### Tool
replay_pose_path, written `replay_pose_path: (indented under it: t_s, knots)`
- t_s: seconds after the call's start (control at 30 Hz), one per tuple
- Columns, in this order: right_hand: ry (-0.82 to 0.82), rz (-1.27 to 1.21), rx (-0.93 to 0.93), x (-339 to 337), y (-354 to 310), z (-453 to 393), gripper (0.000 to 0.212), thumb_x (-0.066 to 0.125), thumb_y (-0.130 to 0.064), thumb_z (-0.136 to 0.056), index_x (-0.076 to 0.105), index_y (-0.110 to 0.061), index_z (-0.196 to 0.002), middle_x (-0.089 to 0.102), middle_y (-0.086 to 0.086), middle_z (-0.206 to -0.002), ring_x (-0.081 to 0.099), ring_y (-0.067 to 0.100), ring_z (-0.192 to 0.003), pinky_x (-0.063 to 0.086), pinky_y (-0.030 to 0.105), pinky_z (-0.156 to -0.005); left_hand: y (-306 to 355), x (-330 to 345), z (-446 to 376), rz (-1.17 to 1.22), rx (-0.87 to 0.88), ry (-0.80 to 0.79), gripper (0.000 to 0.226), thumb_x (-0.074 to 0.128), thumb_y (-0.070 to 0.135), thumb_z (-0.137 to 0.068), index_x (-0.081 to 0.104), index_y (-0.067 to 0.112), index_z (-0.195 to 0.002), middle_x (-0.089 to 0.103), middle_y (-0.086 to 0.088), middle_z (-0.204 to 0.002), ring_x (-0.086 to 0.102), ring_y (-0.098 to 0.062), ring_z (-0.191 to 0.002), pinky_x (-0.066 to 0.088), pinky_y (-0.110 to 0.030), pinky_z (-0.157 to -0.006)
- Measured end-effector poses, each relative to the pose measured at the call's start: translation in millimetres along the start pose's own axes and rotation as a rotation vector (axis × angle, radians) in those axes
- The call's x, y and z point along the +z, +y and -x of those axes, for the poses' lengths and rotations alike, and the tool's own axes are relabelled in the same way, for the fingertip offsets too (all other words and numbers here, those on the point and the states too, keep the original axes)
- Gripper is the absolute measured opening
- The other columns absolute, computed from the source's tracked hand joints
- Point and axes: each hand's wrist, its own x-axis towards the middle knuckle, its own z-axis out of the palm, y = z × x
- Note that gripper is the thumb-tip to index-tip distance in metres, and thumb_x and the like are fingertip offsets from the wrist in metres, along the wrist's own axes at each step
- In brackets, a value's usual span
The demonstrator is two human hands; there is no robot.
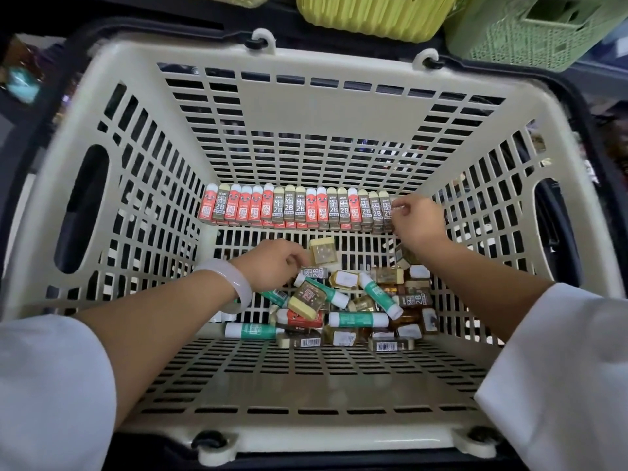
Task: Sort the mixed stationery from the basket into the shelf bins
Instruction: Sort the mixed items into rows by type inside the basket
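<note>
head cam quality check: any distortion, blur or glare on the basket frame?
Head view: strong wide-angle barrel distortion, the basket rim bows outward; centre is sharp, print on the row of erasers is readable; edges go soft, the green bin and the dark surroundings are blurry; lighting is even and diffuse, no hard shadows; only a faint sheen on the bracelet; left hand and right hand show little motion blur.

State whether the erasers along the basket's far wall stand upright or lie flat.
Upright: the row of erasers stands on end, side by side, labels facing the camera, against the basket wall.
</note>
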Motion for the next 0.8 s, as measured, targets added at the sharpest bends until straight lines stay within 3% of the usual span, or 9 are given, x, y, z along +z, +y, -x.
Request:
replay_pose_path:
  t_s: [0.07,0.1,0.2,0.27,0.4,0.5,0.6,0.7,0.8]
  knots:
    - [0.09,0.124,-0.207,0.3,-10.3,10.0,0.023,0.05,-0.01,-0.091,0.062,-0.009,-0.111,0.064,0.011,-0.1,0.054,0.015,-0.066,0.042,0.023,-0.057,-0.2,-1.1,-0.8,0.036,-0.024,0.015,0.028,0.039,0.001,-0.094,0.06,0.013,-0.108,0.053,0.005,-0.09,0.054,-0.01,-0.084,0.041,-0.018,-0.069]
    - [0.051,0.158,-0.346,2.8,-16.6,16.5,0.02,0.051,-0.012,-0.091,0.063,-0.011,-0.107,0.064,0.007,-0.101,0.055,0.013,-0.069,0.042,0.02,-0.059,-0.5,-1.4,-1.2,0.057,-0.03,0.027,0.027,0.039,0.001,-0.094,0.06,0.014,-0.105,0.053,0.004,-0.094,0.056,-0.013,-0.09,0.042,-0.02,-0.073]
    - [-0.311,0.29,-0.701,17.7,-31.6,41.5,0.015,0.052,-0.021,-0.092,0.064,-0.015,-0.099,0.064,0.0,-0.097,0.059,0.011,-0.081,0.053,0.023,-0.074,-0.3,-3.4,-2.0,0.079,-0.04,0.101,0.023,0.043,0.004,-0.094,0.062,0.013,-0.104,0.058,-0.004,-0.108,0.057,-0.019,-0.097,0.043,-0.024,-0.077]
    - [-0.42,0.41,-0.829,28.9,-35.4,51.0,0.017,0.053,-0.023,-0.091,0.063,-0.013,-0.1,0.062,0.0,-0.098,0.06,0.015,-0.085,0.049,0.024,-0.07,-0.2,-5.1,-3.9,0.093,-0.043,0.132,0.024,0.044,0.005,-0.093,0.063,0.011,-0.106,0.06,-0.006,-0.11,0.056,-0.02,-0.1,0.044,-0.027,-0.084]
    - [-0.376,0.531,-0.926,41.6,-43.6,54.7,0.025,0.053,-0.03,-0.09,0.056,-0.014,-0.109,0.054,0.002,-0.101,0.051,0.016,-0.081,0.037,0.024,-0.058,0.7,-9.7,-5.8,0.138,-0.04,0.157,0.022,0.043,0.003,-0.092,0.063,0.007,-0.101,0.062,-0.006,-0.101,0.057,-0.023,-0.099,0.047,-0.035,-0.09]
    - [-0.398,0.663,-0.927,47.6,-48.9,57.7,0.034,0.055,-0.036,-0.09,0.056,-0.012,-0.114,0.051,0.004,-0.106,0.055,0.02,-0.09,0.04,0.028,-0.059,-0.2,-13.9,-5.7,-0.035,-0.026,0.143,0.021,0.045,0.007,-0.092,0.065,0.001,-0.098,0.06,-0.001,-0.084,0.053,-0.016,-0.08,0.042,-0.024,-0.066]
    - [-0.384,0.729,-0.912,47.6,-54.6,58.7,0.032,0.055,-0.039,-0.089,0.061,-0.012,-0.104,0.051,0.004,-0.105,0.056,0.021,-0.088,0.039,0.029,-0.058,-4.8,-15.5,-3.5,-0.288,-0.068,-0.083,0.026,0.044,0.011,-0.093,0.067,0.001,-0.1,0.066,-0.014,-0.1,0.05,-0.02,-0.077,0.041,-0.027,-0.068]
    - [-0.383,0.821,-0.866,52.1,-61.9,59.4,0.027,0.055,-0.033,-0.089,0.061,-0.01,-0.102,0.051,0.006,-0.106,0.056,0.023,-0.088,0.041,0.03,-0.058,-7.4,-12.7,-0.5,-0.484,-0.053,-0.292,0.022,0.051,0.015,-0.091,0.068,0.006,-0.103,0.066,-0.008,-0.101,0.051,-0.017,-0.081,0.043,-0.029,-0.076]
    - [-0.401,0.725,-0.78,59.1,-63.3,61.6,0.02,0.057,-0.024,-0.09,0.061,-0.009,-0.102,0.049,0.006,-0.109,0.055,0.023,-0.092,0.042,0.031,-0.063,-7.2,-10.5,2.9,-0.527,-0.022,-0.338,0.02,0.058,0.017,-0.088,0.065,0.008,-0.104,0.065,-0.001,-0.095,0.052,-0.016,-0.082,0.04,-0.023,-0.069]
